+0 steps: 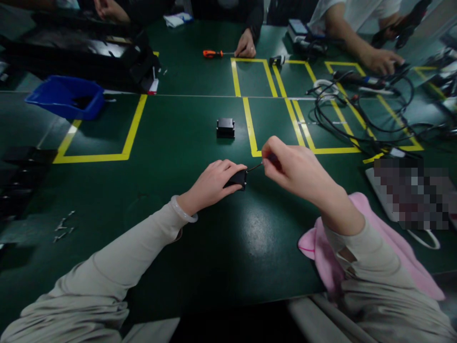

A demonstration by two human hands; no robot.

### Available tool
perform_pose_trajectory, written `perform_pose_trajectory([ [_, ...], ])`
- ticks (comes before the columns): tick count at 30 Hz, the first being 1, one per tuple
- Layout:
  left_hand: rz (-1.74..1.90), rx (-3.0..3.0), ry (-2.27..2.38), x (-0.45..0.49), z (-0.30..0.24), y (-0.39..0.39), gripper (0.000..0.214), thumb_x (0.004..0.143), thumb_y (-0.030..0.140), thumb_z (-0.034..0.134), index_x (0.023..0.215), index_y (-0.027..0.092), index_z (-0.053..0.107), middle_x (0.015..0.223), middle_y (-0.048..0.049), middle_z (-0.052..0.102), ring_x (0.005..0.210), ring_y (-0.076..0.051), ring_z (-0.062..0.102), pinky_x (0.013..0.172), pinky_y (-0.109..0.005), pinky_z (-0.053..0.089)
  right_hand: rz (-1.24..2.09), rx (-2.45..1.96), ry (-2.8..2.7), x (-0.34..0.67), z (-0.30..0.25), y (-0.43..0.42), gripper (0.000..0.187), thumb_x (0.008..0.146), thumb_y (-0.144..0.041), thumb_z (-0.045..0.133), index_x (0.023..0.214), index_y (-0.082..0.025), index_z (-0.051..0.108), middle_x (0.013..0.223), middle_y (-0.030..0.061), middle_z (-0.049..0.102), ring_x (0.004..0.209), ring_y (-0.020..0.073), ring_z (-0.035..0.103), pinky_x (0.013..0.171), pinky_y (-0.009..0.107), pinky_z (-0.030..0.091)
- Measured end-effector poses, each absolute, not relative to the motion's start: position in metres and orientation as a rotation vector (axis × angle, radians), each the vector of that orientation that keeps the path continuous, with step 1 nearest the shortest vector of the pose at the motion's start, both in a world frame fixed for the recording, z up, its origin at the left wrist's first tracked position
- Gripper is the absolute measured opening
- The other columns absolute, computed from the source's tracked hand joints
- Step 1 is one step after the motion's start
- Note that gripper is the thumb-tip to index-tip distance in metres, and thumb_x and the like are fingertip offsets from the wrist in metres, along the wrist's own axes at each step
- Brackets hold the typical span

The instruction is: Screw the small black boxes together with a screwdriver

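Note:
My left hand (218,183) is closed around a small black box-shaped part (240,179), pressing it on the green table. Between the thumb and fingers of my right hand (289,164) is a tool with a thin dark metal shaft (255,167), which looks like a screwdriver. Its tip meets the upper right end of the part, where small silver screws show. Most of the tool's handle is hidden in my fingers. Farther back on the table stands a second black box-shaped part (225,127), apart from both hands.
A blue bin (67,97) stands at the left, loose screws (62,228) lie nearer. Pink cloth (357,238) is under my right forearm. Coiled black cables (357,126) cover the right side. Across the table, a co-worker's hand (245,44) touches an orange screwdriver (213,54); another's hand (383,61) is by the cables.

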State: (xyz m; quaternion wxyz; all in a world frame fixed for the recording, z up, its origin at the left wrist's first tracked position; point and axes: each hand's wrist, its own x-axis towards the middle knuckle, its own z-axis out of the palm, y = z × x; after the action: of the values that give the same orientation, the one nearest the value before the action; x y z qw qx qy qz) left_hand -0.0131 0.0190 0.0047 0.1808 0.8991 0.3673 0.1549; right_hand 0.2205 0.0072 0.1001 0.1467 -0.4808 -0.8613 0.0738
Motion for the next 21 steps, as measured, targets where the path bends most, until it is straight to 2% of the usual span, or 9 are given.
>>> perform_pose_trajectory([
  [4,0.468,2.582,1.209,-0.002,0.006,0.008,0.054,0.095,0.052,0.065,0.137,0.019,0.054,0.126,-0.0119,0.063,0.111,-0.029,0.058,0.097,-0.043,0.048,0.210,-1.355,-2.509,0.221,0.102,0.006,0.015,0.094,-0.022,0.046,0.101,-0.017,0.058,0.075,0.0036,0.065,0.062,0.0167,0.055,0.061,0.028,0.031],
  [6,0.487,2.586,1.316,0.005,0.006,0.003,0.053,0.095,0.056,0.063,0.131,0.018,0.057,0.121,-0.0125,0.064,0.108,-0.029,0.058,0.093,-0.043,0.050,0.209,-1.311,-2.538,0.222,0.103,0.006,0.014,0.093,-0.021,0.046,0.100,-0.018,0.058,0.076,0.0036,0.065,0.062,0.0161,0.054,0.060,0.028,0.030],
  [11,0.486,2.591,1.429,0.015,0.005,-0.002,0.040,0.100,0.049,0.056,0.126,0.018,0.060,0.117,-0.0115,0.064,0.106,-0.028,0.058,0.087,-0.040,0.051,0.186,-1.178,-2.637,0.225,0.105,0.005,0.015,0.095,-0.018,0.043,0.095,-0.019,0.058,0.084,0.0046,0.067,0.068,0.0159,0.056,0.060,0.028,0.028],
  [21,0.492,2.577,1.331,0.008,0.005,0.002,0.038,0.100,0.044,0.057,0.130,0.021,0.056,0.123,-0.0101,0.060,0.109,-0.026,0.056,0.087,-0.038,0.054,0.155,-1.048,-2.742,0.229,0.105,0.007,0.019,0.095,-0.020,0.044,0.096,-0.018,0.062,0.084,0.0049,0.065,0.071,0.0163,0.054,0.061,0.029,0.026],
])
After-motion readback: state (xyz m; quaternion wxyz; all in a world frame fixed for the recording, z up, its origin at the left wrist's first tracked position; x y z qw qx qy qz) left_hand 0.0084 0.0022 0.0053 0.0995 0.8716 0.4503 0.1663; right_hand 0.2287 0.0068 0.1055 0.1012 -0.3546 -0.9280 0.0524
